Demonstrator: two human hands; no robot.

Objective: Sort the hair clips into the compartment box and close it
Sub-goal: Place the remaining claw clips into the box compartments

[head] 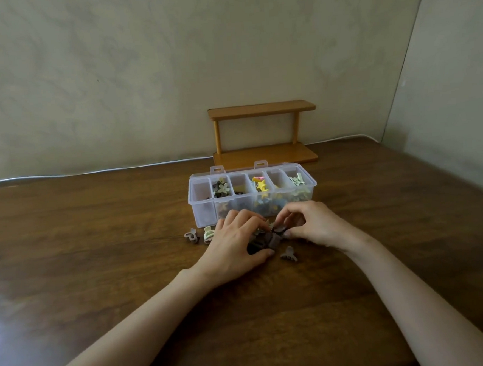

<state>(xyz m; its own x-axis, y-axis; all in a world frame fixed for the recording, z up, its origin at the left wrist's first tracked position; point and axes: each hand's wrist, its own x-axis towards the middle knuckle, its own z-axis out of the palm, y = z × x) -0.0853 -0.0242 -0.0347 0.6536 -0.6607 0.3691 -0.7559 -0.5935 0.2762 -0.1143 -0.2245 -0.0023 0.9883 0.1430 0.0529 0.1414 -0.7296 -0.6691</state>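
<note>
On wooden table (96, 250) (beige walls (113, 77)): clips (270, 238)

Clear six-compartment box (252, 195) stands open on the wooden table (95, 236), holding olive-brown flower clips (222, 188) in the second compartment from the left, yellow and pink clips (259, 183) in the fourth and pale green clips (298, 180) in the rightmost. Just in front, the left hand (234, 242) curls over a pile of brown hair clips (267, 239), and the right hand (309, 224) pinches the pile's top. A mauve clip (192, 236) and a whitish-green clip (208, 234) lie left of the hands, a grey clip (289, 253) lies beside the left thumb, and a two-tier wooden shelf (261, 110) stands behind the box.
</note>
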